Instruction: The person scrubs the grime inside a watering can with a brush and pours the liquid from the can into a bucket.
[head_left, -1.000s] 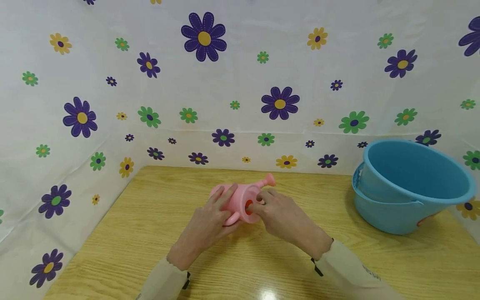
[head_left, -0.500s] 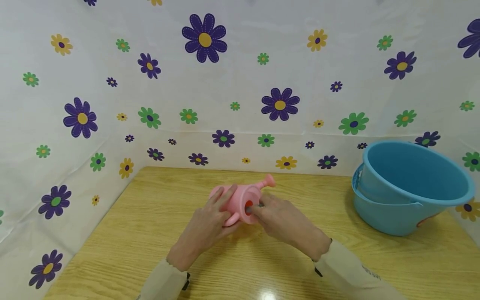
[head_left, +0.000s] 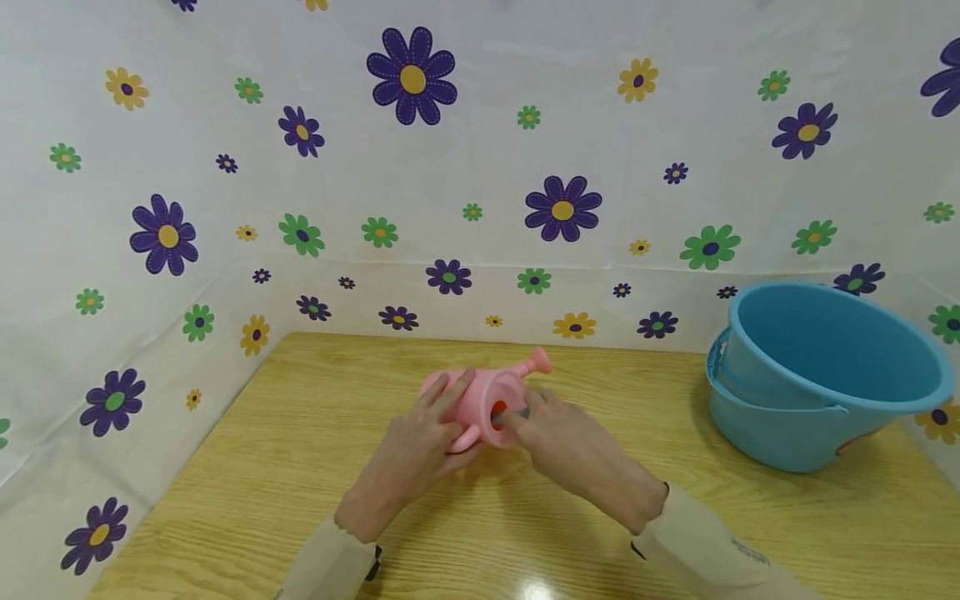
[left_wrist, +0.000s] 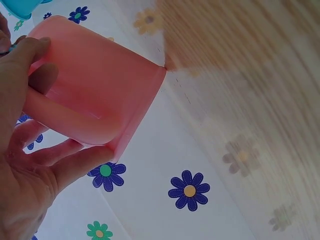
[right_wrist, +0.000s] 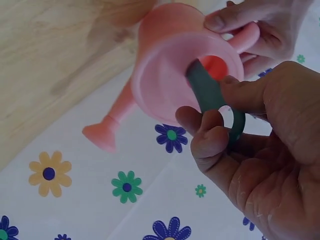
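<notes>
A pink watering can (head_left: 471,400) lies tipped on its side, its opening facing right and its spout pointing to the back right. The left hand (head_left: 412,450) grips its body beside the handle (left_wrist: 75,120). Between thumb and fingers the right hand (right_wrist: 270,135) pinches a dark green tool with a ring-shaped end (right_wrist: 206,90). The tool's far end reaches the opening, where something red-orange (right_wrist: 215,66) shows inside. In the head view the right hand (head_left: 581,454) hides most of the tool.
A blue bucket (head_left: 772,433) with its handle hanging down stands at the right of the wooden table (head_left: 300,417). A white sheet with printed flowers (head_left: 465,150) hangs behind the table and along its sides.
The right hand's fingers have shifted slightly on the tool at the can's opening, and more of the tool shows. The left hand and the can have stayed in place.
</notes>
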